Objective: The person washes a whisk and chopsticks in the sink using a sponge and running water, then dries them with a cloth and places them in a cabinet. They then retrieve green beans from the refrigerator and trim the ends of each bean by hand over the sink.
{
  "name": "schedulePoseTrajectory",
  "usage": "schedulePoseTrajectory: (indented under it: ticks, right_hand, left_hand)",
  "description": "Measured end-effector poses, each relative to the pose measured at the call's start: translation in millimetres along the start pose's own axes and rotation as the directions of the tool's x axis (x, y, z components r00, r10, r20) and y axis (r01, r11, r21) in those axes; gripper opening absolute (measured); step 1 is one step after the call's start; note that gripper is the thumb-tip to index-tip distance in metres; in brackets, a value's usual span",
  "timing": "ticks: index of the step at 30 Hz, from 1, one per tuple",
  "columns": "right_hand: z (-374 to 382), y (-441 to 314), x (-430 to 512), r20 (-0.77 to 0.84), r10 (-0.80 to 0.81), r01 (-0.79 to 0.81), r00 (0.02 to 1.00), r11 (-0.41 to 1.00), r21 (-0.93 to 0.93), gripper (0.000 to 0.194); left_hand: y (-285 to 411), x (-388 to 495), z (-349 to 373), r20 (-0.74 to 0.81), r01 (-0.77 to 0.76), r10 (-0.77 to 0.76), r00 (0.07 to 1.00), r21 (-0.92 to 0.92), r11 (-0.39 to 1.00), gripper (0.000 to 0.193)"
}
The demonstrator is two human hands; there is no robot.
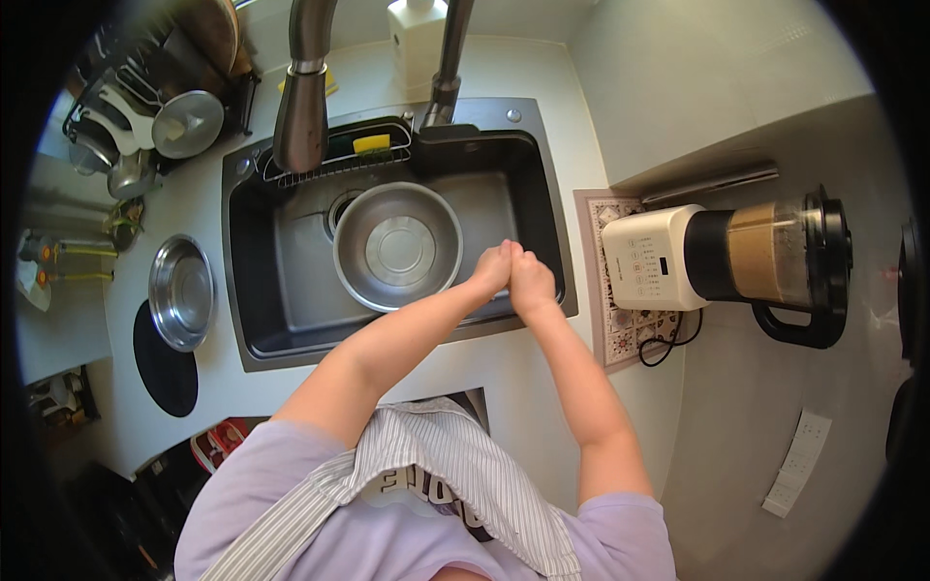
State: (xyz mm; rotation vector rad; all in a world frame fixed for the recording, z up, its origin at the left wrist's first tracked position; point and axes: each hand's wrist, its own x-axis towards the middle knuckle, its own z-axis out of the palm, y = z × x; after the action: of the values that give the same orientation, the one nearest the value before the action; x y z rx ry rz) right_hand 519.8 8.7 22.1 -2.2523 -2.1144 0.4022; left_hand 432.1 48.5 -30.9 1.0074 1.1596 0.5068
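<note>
My left hand (494, 267) and my right hand (532, 279) meet above the right side of the dark sink (305, 305). Their fingers are curled in and touch each other, and anything between the palms is hidden. Just left of my hands, a wide metal bowl (349, 265) rests in the sink, partly over the drain (340, 210), with a round ring showing on its bottom. A pull-down faucet head (301, 120) hangs over the back left of the sink. Behind it, a wire caddy (320, 174) holds a yellow sponge (372, 144).
On the left counter, a shiny metal basin (182, 290) overlaps a black oval mat (163, 378). A loaded dish rack (251, 94) stands at the back left. To the right, a cream blender (654, 254) with a brown-filled jug (763, 250) sits on a patterned mat (610, 341).
</note>
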Motion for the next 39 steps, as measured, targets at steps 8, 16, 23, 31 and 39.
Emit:
schedulePoseTrajectory:
  ticks: [8, 16, 23, 31, 39]
  right_hand:
    - [-8, 31, 42, 0.364, 0.066, -0.039, 0.929, 0.996, -0.081, 0.014]
    - [5, 41, 28, 0.514, -0.079, 0.059, 0.854, 0.997, 0.054, 0.018]
    - [-33, 53, -1, 0.538, -0.094, -0.088, 0.838, 0.949, 0.302, 0.049]
    - [2, 100, -81, 0.476, 0.296, -0.533, 0.828, 0.155, 0.832, 0.055]
    - [11, -72, -49, 0.468, 0.244, -0.345, 0.849, -0.414, 0.842, 0.054]
  left_hand:
    - [-1, 27, 21, -0.094, -0.027, 0.069, 0.993, 0.393, 0.919, 0.063]
    - [-6, 11, 19, 0.071, -0.206, 0.202, 0.977, 0.570, 0.796, 0.055]
    - [-35, -2, 25, 0.175, -0.468, 0.442, 0.880, 0.167, 0.868, 0.036]
    - [-29, -10, -6, 0.111, -0.382, 0.388, 0.915, -0.067, 0.922, 0.033]
    - [3, -86, -22, -0.103, -0.202, 0.174, 0.979, -0.519, 0.831, 0.032]
